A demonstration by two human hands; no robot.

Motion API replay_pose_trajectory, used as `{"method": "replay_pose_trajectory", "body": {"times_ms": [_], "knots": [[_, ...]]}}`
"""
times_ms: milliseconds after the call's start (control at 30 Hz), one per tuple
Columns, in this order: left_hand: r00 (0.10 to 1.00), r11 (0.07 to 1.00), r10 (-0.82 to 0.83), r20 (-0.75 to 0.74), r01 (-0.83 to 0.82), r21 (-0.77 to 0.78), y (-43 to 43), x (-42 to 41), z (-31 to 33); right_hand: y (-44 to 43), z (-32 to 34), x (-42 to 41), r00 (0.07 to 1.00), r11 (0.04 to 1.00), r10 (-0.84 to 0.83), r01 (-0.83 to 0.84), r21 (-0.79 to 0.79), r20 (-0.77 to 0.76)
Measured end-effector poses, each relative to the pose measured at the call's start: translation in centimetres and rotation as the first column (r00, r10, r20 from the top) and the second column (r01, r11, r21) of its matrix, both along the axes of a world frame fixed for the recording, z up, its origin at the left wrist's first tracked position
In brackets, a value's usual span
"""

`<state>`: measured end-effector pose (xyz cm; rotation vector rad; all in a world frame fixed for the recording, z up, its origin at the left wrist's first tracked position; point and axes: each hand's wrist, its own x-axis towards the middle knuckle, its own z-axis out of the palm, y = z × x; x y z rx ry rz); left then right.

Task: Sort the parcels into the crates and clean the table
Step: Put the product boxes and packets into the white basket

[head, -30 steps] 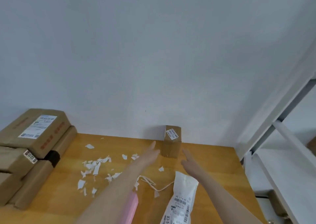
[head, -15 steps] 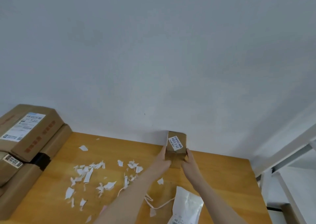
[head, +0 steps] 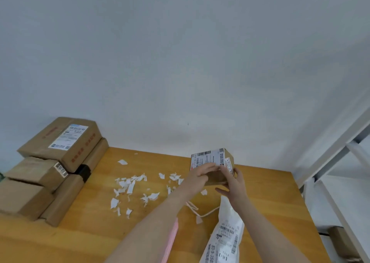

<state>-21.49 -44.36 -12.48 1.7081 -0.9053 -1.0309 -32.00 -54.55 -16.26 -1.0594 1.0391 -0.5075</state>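
Holding the small brown box (head: 217, 179) from both sides, the left hand (head: 200, 174) curls its fingers over the white label and the right hand (head: 236, 184) wraps round the other side. The box is cardboard with square corners, and it is tipped over the smooth wooden table (head: 100, 232). Left of the box lie torn paper scraps (head: 130, 184), white, thin and ragged. Further left of the box sits a stack of bigger brown cardboard parcels (head: 66, 142). Nearer the person than the box lie a soft, crinkly white plastic bag (head: 226, 232) with black barcodes and a thin string (head: 200, 214).
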Motion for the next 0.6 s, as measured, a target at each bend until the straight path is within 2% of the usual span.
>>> {"method": "replay_pose_trajectory", "body": {"times_ms": [133, 200, 267, 300, 333, 400, 467, 600], "knots": [[0.997, 0.999, -0.044, 0.07, 0.045, -0.004, 6.3, 0.0, 1.6, 5.6, 2.7, -0.9, 0.998, 0.995, 0.019, -0.024, -0.101, -0.056], [0.976, 0.999, -0.044, 0.213, 0.044, 0.006, 9.4, 0.5, 2.2, 8.7, 4.2, -1.3, 0.999, 0.991, 0.024, -0.03, -0.13, -0.049], [0.928, 0.999, 0.04, 0.369, -0.038, -0.011, 12.5, 1.1, 2.5, 11.6, 5.3, -1.9, 0.999, 0.989, 0.024, -0.027, -0.145, -0.021], [0.917, 0.995, 0.101, 0.387, -0.095, -0.035, 14.0, 1.5, 2.6, 12.9, 5.7, -2.2, 1.0, 0.99, 0.018, -0.017, -0.138, 0.007], [0.93, 0.989, 0.15, 0.335, -0.148, -0.03, 16.2, 1.7, 2.9, 14.7, 6.1, -2.6, 0.999, 0.991, 0.009, -0.004, -0.131, 0.038], [0.971, 0.977, 0.199, 0.134, -0.208, 0.051, 19.5, 1.9, 3.0, 17.3, 6.6, -3.2, 0.995, 0.994, 0.003, 0.008, -0.105, 0.099], [0.983, 0.975, 0.181, -0.038, -0.174, 0.137, 23.2, 2.2, 3.2, 20.3, 6.9, -3.5, 0.99, 0.998, 0.024, -0.015, -0.064, 0.138], [0.985, 0.992, 0.077, -0.156, -0.06, 0.109, 28.7, 1.8, 3.1, 25.0, 7.4, -2.5, 0.981, 0.989, 0.149, -0.145, -0.039, 0.122]]}}
